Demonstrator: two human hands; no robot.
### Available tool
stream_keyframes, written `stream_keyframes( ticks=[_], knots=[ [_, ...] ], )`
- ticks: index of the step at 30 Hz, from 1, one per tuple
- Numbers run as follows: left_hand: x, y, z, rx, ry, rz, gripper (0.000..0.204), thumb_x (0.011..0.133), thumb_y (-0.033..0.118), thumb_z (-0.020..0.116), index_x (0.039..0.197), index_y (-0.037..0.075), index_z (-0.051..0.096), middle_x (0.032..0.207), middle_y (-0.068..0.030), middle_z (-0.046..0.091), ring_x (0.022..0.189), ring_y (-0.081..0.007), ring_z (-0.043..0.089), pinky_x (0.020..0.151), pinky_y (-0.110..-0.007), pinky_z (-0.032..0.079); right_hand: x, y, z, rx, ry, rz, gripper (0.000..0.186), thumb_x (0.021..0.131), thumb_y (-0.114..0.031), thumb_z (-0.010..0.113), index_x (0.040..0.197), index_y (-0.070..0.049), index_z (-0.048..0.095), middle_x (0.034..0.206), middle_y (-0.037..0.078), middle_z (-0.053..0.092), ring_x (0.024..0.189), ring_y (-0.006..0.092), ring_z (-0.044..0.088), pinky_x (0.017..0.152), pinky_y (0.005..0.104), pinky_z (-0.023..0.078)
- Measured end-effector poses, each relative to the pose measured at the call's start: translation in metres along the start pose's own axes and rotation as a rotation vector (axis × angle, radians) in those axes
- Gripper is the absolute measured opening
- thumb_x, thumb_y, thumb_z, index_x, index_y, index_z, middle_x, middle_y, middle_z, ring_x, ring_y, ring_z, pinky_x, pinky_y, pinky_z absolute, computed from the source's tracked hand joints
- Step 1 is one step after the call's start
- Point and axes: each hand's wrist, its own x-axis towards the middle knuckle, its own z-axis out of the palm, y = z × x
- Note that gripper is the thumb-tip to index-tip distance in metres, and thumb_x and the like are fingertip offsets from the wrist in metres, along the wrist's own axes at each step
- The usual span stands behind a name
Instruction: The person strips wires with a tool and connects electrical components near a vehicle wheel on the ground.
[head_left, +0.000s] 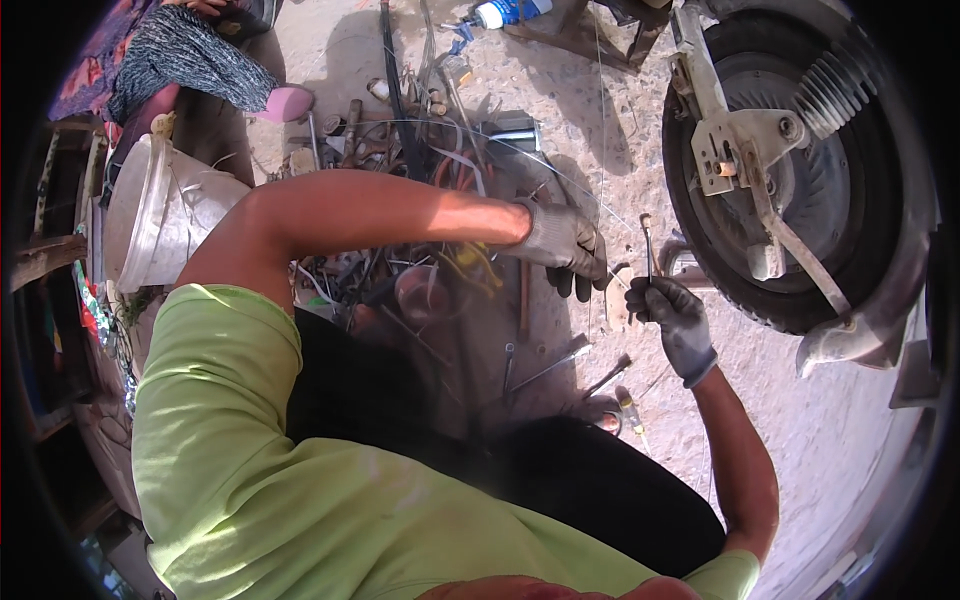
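Note:
My right hand (668,318), in a grey glove, is closed around a thin black cable (648,262). The cable stands up from my fingers and ends in a small metal fitting (646,220). My left hand (566,248), also gloved, hangs a short way to the left, palm down, with its fingers stretched and a little apart. Thin pale wire (575,180) runs past its fingertips; whether they touch it, I cannot tell. Beyond the right hand stands a wheel with a black tyre (690,250) and a metal bracket (722,150).
Tools and scrap parts (365,145) are heaped behind my left forearm. A white bucket (150,225) lies tilted at the left. Wrenches (550,368) and a screwdriver (630,405) lie near my knee. Another person's leg (190,65) reaches in at the upper left, near a blue bottle (510,12).

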Motion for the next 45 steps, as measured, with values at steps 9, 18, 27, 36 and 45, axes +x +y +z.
stream_keyframes(
  ticks=[9,18,27,36,45],
  knots=[
    [-0.046,0.025,-0.038,0.040,0.090,0.316,0.023,0.107,0.017,0.055,0.113,-0.001,0.067,0.108,-0.0130,0.075,0.093,-0.0176,0.073,0.082,-0.030,0.058,0.000,0.009,-0.004,0.030,-0.039,0.054,0.032,0.104,-0.023,0.058,0.123,0.000,0.067,0.106,0.007,0.075,0.099,0.0160,0.070,0.089,0.0317,0.053],
    [-0.087,0.074,-0.055,0.080,0.385,0.419,0.026,0.108,0.017,0.052,0.119,-0.004,0.063,0.111,-0.0162,0.073,0.089,-0.0229,0.074,0.082,-0.032,0.058,0.003,0.002,0.004,0.022,-0.102,0.043,0.033,0.104,-0.025,0.058,0.124,-0.001,0.067,0.107,0.006,0.074,0.101,0.0167,0.069,0.091,0.0321,0.050],
    [-0.097,0.079,-0.064,0.104,0.326,0.547,0.028,0.108,0.014,0.048,0.119,-0.009,0.060,0.111,-0.0222,0.071,0.091,-0.0285,0.074,0.085,-0.036,0.058,0.003,-0.001,0.008,0.009,-0.129,0.014,0.031,0.105,-0.018,0.054,0.127,0.002,0.065,0.108,0.008,0.074,0.102,0.0177,0.070,0.090,0.0319,0.052],
    [-0.100,0.083,-0.068,0.157,0.360,0.539,0.028,0.108,0.016,0.048,0.117,-0.007,0.062,0.106,-0.0226,0.072,0.089,-0.0279,0.075,0.082,-0.036,0.060,0.007,0.000,0.007,-0.001,-0.143,0.009,0.029,0.106,-0.015,0.052,0.127,0.001,0.065,0.109,0.008,0.074,0.102,0.0160,0.069,0.089,0.0314,0.053],
    [-0.099,0.080,-0.069,0.150,0.362,0.547,0.029,0.108,0.018,0.049,0.114,-0.006,0.064,0.107,-0.0176,0.073,0.089,-0.0241,0.074,0.081,-0.034,0.060,0.008,0.002,0.007,0.014,-0.148,-0.010,0.028,0.105,-0.013,0.054,0.126,0.001,0.065,0.109,0.007,0.073,0.102,0.0152,0.069,0.089,0.0306,0.053]
  ],
)
